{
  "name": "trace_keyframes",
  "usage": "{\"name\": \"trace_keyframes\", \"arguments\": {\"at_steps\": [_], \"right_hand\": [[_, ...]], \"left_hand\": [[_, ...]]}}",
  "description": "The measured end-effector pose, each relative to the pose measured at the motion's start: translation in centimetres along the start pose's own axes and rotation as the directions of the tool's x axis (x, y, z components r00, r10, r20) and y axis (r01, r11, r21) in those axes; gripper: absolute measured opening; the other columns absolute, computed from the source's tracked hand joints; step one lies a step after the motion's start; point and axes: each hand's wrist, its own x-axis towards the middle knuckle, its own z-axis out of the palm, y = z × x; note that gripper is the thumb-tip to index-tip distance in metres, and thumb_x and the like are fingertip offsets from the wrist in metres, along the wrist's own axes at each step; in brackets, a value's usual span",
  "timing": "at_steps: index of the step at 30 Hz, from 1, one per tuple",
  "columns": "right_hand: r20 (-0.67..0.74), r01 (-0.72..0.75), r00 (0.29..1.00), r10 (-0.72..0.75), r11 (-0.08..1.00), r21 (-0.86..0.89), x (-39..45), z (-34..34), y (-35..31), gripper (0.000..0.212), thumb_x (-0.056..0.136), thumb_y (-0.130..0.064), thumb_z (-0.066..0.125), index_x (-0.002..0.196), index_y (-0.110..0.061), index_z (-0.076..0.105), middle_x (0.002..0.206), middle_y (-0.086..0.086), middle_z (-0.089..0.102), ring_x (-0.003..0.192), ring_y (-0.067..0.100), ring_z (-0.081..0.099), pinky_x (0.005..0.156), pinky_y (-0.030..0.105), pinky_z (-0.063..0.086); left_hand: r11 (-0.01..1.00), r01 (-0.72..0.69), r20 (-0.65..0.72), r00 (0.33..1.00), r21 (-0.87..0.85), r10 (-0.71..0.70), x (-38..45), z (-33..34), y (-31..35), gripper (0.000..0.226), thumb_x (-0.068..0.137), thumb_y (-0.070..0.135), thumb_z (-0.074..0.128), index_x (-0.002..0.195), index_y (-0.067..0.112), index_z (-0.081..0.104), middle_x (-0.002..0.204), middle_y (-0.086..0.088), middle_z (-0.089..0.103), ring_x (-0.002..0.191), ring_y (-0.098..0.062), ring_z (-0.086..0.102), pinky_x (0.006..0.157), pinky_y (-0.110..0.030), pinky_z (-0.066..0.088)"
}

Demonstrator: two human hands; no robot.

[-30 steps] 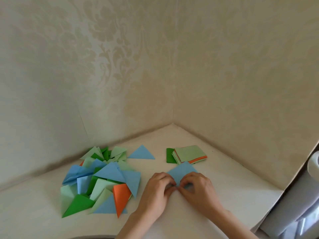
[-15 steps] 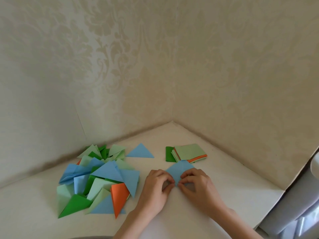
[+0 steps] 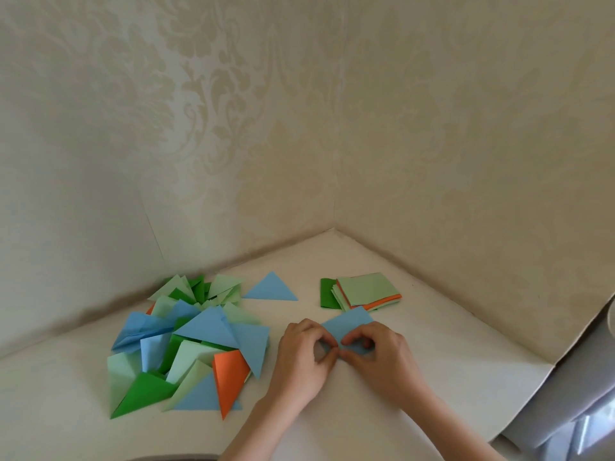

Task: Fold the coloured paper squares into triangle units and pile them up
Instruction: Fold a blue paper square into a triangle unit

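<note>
Between my 2 hands, near the front of the white table [image 3: 449, 354], lies the blue paper square [image 3: 349, 324], one corner pointing away from me. My left hand [image 3: 304, 357] and right hand [image 3: 382, 359] both curl their fingers onto its near part, thumbs and forefingers pinching the sheet, fingertips almost meeting in the middle. Just beyond the blue sheet sits the stack of unfolded squares [image 3: 364, 291], pale green on top with orange and dark green edges showing. To my left spreads the loose pile of folded triangles [image 3: 186, 341], blue, green and 1 orange. A single blue triangle [image 3: 271, 289] lies apart between pile and stack.
</note>
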Motion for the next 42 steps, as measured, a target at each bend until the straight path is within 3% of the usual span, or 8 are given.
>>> {"name": "trace_keyframes", "arguments": {"at_steps": [10,15,19,23,29,32,37,42], "right_hand": [[0.177,-0.016,0.984,0.021,0.999,-0.032,0.4,-1.4,0.6,0.019,0.076,-0.035,0.075,0.085,-0.043,0.061,0.093,-0.017,0.060,0.086,0.000,0.054,0.074,0.004,0.037],[0.156,0.057,0.987,-0.033,0.987,-0.149,0.2,0.2,0.1,0.009,0.082,-0.047,0.064,0.087,-0.040,0.065,0.099,-0.019,0.052,0.097,0.005,0.047,0.088,0.027,0.037],[0.215,0.134,0.970,-0.116,0.988,-0.070,0.3,0.0,0.2,0.002,0.088,-0.039,0.060,0.086,-0.038,0.061,0.100,-0.025,0.051,0.100,-0.001,0.046,0.094,0.036,0.038],[0.209,0.178,0.963,-0.170,0.984,-0.018,0.7,-0.7,0.6,0.006,0.088,-0.039,0.060,0.090,-0.034,0.063,0.101,-0.025,0.055,0.101,-0.001,0.049,0.095,0.038,0.041],[0.117,0.202,0.973,-0.201,0.979,0.001,0.0,-1.5,0.9,0.021,0.078,-0.042,0.072,0.097,-0.040,0.062,0.100,-0.025,0.058,0.097,-0.004,0.055,0.089,0.032,0.047],[0.107,0.239,0.966,-0.235,0.971,-0.028,-0.4,-1.2,1.0,0.027,0.072,-0.057,0.066,0.092,-0.038,0.067,0.099,-0.026,0.057,0.097,-0.005,0.055,0.088,0.035,0.047],[0.012,0.172,0.985,-0.172,0.983,-0.070,-0.7,0.0,1.5,0.032,0.074,-0.062,0.058,0.077,-0.033,0.070,0.094,-0.028,0.054,0.093,-0.004,0.054,0.086,0.038,0.046],[-0.064,0.092,0.993,-0.097,0.993,-0.077,-0.5,0.6,1.0,0.017,0.077,-0.045,0.072,0.070,-0.030,0.071,0.091,-0.024,0.054,0.090,-0.001,0.052,0.085,0.035,0.044]], "left_hand": [[0.993,0.072,0.072,0.995,-0.095,-0.065,0.2,-1.2,-0.4,0.028,0.079,0.008,0.067,0.085,0.035,0.066,0.093,0.018,0.062,0.095,0.002,0.053,0.081,-0.005,0.035],[0.995,0.011,0.123,0.992,-0.104,0.002,-0.5,-2.2,-0.5,0.052,0.074,-0.008,0.048,0.097,0.037,0.063,0.109,0.021,0.058,0.110,0.004,0.046,0.092,-0.005,0.031],[0.989,-0.147,0.135,0.980,0.003,0.146,-0.9,-2.5,-1.0,0.041,0.075,0.001,0.061,0.107,0.026,0.067,0.116,0.018,0.056,0.114,0.007,0.041,0.098,-0.004,0.026],[0.961,-0.245,0.083,0.968,0.125,0.236,-0.8,-3.0,-1.3,0.013,0.082,0.015,0.067,0.091,0.024,0.072,0.095,0.017,0.063,0.093,-0.001,0.050,0.082,-0.010,0.037],[0.966,-0.197,0.025,0.980,0.168,0.196,-1.5,-2.7,-0.4,0.008,0.081,0.020,0.065,0.078,0.020,0.072,0.080,0.011,0.063,0.081,-0.009,0.057,0.068,-0.024,0.046],[0.968,-0.193,0.035,0.981,0.157,0.190,-1.5,-2.4,0.0,0.008,0.083,0.021,0.063,0.080,0.022,0.071,0.082,0.010,0.063,0.082,-0.011,0.057,0.069,-0.030,0.048],[0.993,-0.094,0.003,0.996,0.074,0.094,-1.4,-1.8,0.3,0.008,0.084,0.027,0.066,0.090,0.026,0.071,0.086,0.014,0.066,0.084,-0.005,0.056,0.074,-0.017,0.041],[0.998,0.022,-0.047,0.999,0.051,-0.020,-1.2,-1.3,0.1,0.017,0.082,0.035,0.070,0.097,0.028,0.067,0.076,0.020,0.054,0.074,-0.002,0.048,0.066,-0.007,0.035]]}}
